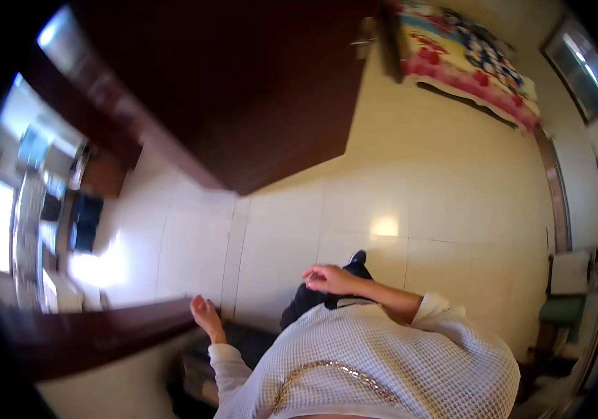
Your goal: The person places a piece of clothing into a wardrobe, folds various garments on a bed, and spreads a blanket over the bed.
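My left hand [206,316] is low on the left, next to the dark red door frame [138,321]. Its fingers are loosely bent and a little apart, with nothing visible in them; whether it touches the frame I cannot tell. In front of my waist is my right hand [330,278], its fingers relaxed and partly stretched out, holding nothing I can see. A dark brown door [243,91] with a metal handle [364,40] stands open ahead, beyond the reach of both hands.
Pale floor tiles [452,181] extend ahead. A bed with a colourful floral cover [466,66] stands at the far right. A green-seated chair [561,311] is by the right wall. Dark bulky items [229,356] lie beside my left arm. Furniture fills the bright room at left.
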Demonstrator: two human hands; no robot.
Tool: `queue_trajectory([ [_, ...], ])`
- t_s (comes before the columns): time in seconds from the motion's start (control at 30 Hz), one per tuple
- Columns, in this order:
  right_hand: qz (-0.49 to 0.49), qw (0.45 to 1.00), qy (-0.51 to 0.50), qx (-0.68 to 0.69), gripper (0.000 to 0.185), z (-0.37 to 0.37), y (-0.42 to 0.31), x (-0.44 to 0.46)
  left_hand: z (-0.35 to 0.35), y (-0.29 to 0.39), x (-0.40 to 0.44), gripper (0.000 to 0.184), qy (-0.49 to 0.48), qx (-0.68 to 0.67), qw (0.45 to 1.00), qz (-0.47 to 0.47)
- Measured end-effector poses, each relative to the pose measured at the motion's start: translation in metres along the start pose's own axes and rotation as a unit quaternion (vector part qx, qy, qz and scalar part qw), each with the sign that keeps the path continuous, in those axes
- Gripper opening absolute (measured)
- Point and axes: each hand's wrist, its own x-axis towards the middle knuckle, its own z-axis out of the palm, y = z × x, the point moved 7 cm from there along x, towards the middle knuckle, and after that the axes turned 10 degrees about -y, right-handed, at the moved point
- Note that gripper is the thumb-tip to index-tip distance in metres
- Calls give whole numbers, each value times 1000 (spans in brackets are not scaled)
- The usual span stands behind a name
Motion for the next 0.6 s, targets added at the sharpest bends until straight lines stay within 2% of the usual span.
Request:
queue_trajectory([
  [0.1, 3, 998, 59, -9, 26, -61, 17, -21, 133, 54, 27, 24, -140, 45, 985, 93],
  [0.13, 10, 997, 77, -6, 25, -84, 19, -32, 190, 21, 47, 25, -242, -255, 935, 36],
  [0.17, -2, 994, 109, -3, 24, -112, 29, -44, 241, 56, 33, 23, -351, -372, 859, 35],
  [0.2, -3, 992, 125, -1, 24, -140, 36, -54, 269, 121, 5, 20, -340, -92, 931, 91],
  [0.27, 33, 973, 228, 19, 23, -199, 53, -90, 330, 199, -35, 18, -452, -99, 886, 32],
  [0.33, 27, 965, 254, 57, 22, -233, 50, -122, 366, 252, -65, 17, -486, -121, 865, 25],
  [0.47, 10, 938, 330, 107, 20, -305, 61, -162, 432, 295, -70, 14, -526, -73, 845, 68],
  [0.6, -8, 914, 374, 159, 21, -379, 79, -174, 504, 321, -54, 9, -548, -44, 834, 48],
])
